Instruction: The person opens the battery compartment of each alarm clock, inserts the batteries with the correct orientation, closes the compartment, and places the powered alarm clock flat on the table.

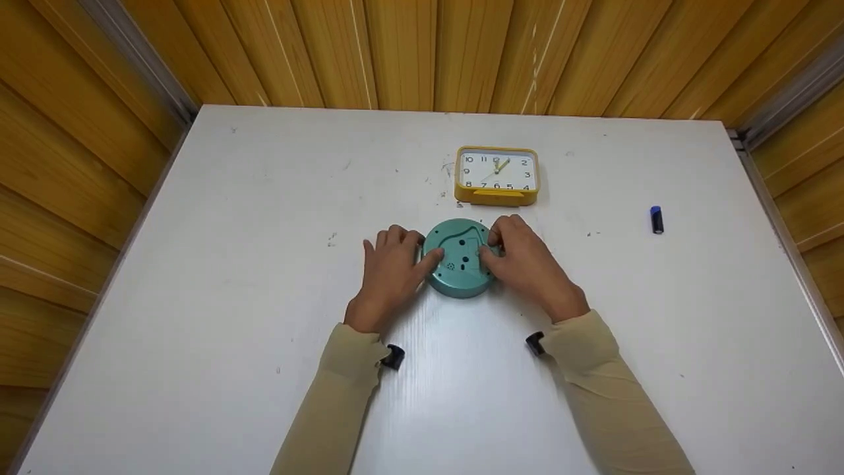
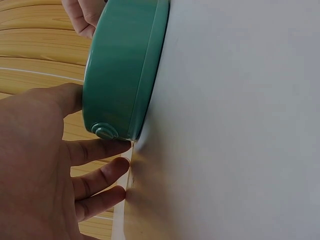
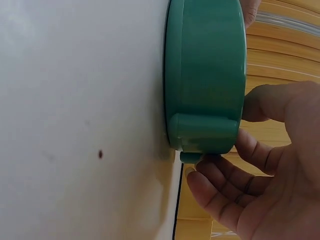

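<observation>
A round green alarm clock lies face down on the white table, its back with small knobs, speaker holes and a battery cover turned up. From the left, my left hand holds its rim, thumb over the back and index finger low against the side. The left wrist view shows a round button on the clock's side near that finger; the other fingers are spread beside it. My right hand grips the opposite edge, thumb on the back and fingers bent around a small green tab at the side.
Just behind the green clock stands a yellow rectangular alarm clock, dial up and toward me. A small black cylinder with a blue end lies farther right on the white table. Wood-patterned panels border the table's back and sides.
</observation>
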The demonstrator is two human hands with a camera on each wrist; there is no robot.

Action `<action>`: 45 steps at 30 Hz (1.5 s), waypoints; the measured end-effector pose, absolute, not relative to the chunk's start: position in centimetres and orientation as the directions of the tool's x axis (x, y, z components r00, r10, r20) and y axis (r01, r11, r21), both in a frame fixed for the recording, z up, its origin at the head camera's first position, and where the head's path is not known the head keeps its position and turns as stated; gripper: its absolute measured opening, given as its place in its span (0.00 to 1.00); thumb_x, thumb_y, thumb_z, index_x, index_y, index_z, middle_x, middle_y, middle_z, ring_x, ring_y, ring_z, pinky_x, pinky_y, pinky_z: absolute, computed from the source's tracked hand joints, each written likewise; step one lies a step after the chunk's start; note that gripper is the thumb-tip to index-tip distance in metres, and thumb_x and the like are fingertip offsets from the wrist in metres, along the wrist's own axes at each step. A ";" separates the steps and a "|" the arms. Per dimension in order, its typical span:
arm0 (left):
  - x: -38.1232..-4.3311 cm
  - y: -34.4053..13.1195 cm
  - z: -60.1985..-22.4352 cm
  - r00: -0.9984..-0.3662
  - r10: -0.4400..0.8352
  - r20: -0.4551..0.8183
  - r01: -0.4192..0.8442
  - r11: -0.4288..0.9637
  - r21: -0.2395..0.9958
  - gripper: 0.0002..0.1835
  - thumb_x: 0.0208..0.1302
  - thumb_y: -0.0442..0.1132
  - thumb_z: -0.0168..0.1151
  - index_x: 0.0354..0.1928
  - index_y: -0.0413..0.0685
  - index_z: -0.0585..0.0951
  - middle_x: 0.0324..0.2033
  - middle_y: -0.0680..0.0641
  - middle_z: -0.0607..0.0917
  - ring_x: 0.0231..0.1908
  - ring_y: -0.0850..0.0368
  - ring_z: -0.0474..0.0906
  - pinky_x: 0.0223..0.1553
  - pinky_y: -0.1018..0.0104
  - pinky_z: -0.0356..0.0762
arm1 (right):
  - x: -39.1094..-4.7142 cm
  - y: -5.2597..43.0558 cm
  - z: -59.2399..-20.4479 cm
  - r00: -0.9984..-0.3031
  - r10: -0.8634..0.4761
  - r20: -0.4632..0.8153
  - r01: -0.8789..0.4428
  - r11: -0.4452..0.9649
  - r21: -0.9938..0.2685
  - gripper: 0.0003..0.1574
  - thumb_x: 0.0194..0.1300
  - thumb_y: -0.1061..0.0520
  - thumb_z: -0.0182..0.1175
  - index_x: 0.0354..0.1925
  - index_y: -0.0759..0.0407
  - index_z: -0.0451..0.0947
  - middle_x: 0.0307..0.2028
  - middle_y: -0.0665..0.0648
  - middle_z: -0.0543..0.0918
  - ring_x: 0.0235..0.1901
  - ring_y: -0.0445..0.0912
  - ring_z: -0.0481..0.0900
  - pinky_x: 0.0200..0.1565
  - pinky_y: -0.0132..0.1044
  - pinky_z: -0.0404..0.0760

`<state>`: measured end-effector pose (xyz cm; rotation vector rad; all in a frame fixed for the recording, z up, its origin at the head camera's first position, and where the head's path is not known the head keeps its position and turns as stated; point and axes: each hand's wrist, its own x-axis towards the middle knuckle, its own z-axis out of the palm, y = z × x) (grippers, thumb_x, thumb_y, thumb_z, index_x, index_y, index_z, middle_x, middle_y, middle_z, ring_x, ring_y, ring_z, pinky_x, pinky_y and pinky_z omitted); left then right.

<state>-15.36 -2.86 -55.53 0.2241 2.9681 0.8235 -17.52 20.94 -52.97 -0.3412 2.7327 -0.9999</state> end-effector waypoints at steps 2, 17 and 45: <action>-15.4 -2.9 -55.5 -0.988 0.155 -0.012 0.126 0.847 0.517 0.32 0.79 0.64 0.54 0.63 0.43 0.82 0.59 0.40 0.77 0.66 0.40 0.68 0.71 0.25 0.49 | -17.5 20.9 -52.9 -0.950 -0.286 -0.123 -0.140 0.744 -0.653 0.13 0.75 0.55 0.64 0.46 0.60 0.70 0.46 0.59 0.71 0.48 0.53 0.72 0.53 0.46 0.73; -15.3 -3.0 -55.6 -0.990 0.144 -0.014 0.115 0.843 0.525 0.32 0.79 0.64 0.53 0.62 0.43 0.82 0.59 0.40 0.77 0.67 0.41 0.67 0.72 0.26 0.49 | -17.3 20.4 -53.0 -0.955 -0.279 -0.106 -0.154 0.765 -0.625 0.17 0.75 0.53 0.66 0.48 0.61 0.69 0.47 0.59 0.70 0.48 0.53 0.71 0.51 0.47 0.73; -15.2 -4.9 -53.4 -0.944 0.289 -0.162 0.156 0.820 0.551 0.38 0.61 0.45 0.81 0.72 0.48 0.76 0.66 0.46 0.77 0.67 0.49 0.71 0.70 0.54 0.67 | -15.8 22.7 -50.4 -0.862 -0.415 -0.293 -0.189 0.797 -0.574 0.07 0.67 0.63 0.64 0.43 0.63 0.77 0.38 0.58 0.79 0.39 0.52 0.76 0.43 0.46 0.77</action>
